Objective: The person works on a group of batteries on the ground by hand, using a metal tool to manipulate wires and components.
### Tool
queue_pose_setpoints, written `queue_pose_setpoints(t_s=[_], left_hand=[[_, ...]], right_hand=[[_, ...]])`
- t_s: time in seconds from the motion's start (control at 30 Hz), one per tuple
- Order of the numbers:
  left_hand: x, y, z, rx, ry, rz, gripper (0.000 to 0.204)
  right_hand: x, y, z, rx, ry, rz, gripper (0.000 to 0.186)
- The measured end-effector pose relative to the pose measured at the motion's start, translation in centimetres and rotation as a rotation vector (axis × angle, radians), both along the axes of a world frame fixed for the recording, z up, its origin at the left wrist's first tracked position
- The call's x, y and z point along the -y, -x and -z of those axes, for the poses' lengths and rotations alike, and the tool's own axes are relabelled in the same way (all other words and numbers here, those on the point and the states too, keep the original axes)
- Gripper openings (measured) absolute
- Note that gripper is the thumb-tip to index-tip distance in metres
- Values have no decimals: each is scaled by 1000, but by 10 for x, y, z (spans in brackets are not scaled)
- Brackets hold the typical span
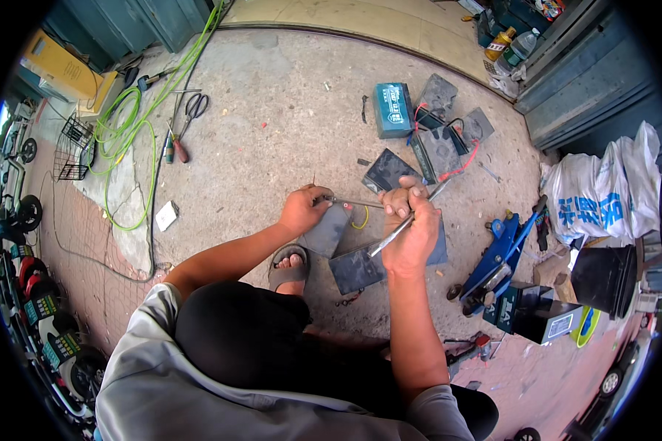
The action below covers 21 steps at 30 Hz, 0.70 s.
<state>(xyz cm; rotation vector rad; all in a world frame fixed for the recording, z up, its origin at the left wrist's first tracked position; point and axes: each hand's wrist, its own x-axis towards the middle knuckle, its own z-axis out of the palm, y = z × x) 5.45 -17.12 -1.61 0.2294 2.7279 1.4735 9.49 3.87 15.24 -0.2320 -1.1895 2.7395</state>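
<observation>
My right hand [412,231] is closed around a T-shaped metal tool, its long crossbar [391,240] slanting through the fist. From that fist a thin shaft [360,202] runs left to my left hand [305,209], whose fingers are pinched at the shaft's far end; what they hold there is hidden. Just below those fingers stands a grey battery [326,234], with a yellow wire loop [362,218] beside it. A dark battery [356,270] lies nearer my body, partly behind my right wrist. Beyond the tool sits another black battery [391,170].
A teal battery [393,110] and several dark ones with red wires [438,151] are farther off. Right: a blue floor jack [500,250], a white sack [603,184]. Left: scissors [195,106], screwdrivers [176,147], a green cable [151,110]. My sandalled foot [288,272] is near the grey battery.
</observation>
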Motion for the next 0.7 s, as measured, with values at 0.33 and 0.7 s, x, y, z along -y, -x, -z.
queue_pose_setpoints(t_s=[0.33,0.7], left_hand=[[-6,-16,-4,99,174,-138,61],[-24,-23,-38,334,643,48,110]], right_hand=[[13,25,-74,-57,-1326,-548,32],[89,67,-92,-306,-2105,-343,22]])
